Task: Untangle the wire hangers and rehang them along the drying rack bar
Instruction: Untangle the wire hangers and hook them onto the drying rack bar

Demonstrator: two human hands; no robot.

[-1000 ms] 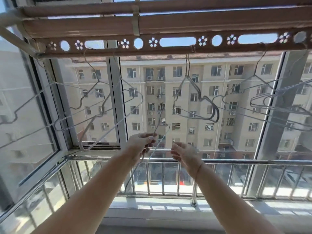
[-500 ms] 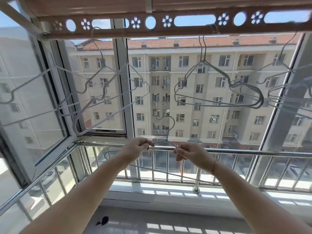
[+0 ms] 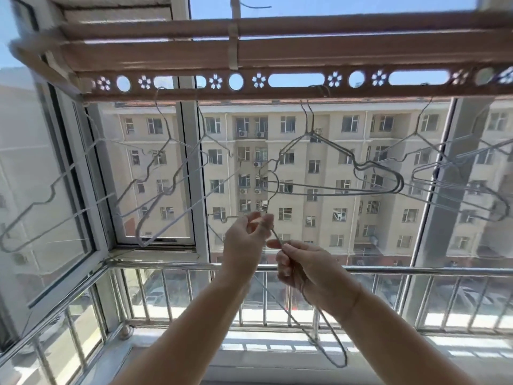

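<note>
A brown drying rack bar (image 3: 299, 91) with flower and slot cut-outs runs across the top. Several wire hangers hang from it: a cluster at the left (image 3: 166, 173), a pair in the middle (image 3: 333, 190), more at the right (image 3: 458, 179). I hold one loose wire hanger (image 3: 324, 337) below the bar. Its hook (image 3: 270, 190) points up and its body slants down to the right. My left hand (image 3: 244, 240) pinches its neck. My right hand (image 3: 302, 268) grips the wire just below.
Windows and a white window frame (image 3: 194, 190) stand behind the hangers. A steel railing (image 3: 416, 272) with vertical bars crosses at waist height. An open window sash (image 3: 55, 190) is at the left. An apartment block (image 3: 305, 151) fills the view outside.
Both hands have risen toward the bar with the loose hanger. It has turned from lying level to hook-up, body slanting down right. The camera tilted up.
</note>
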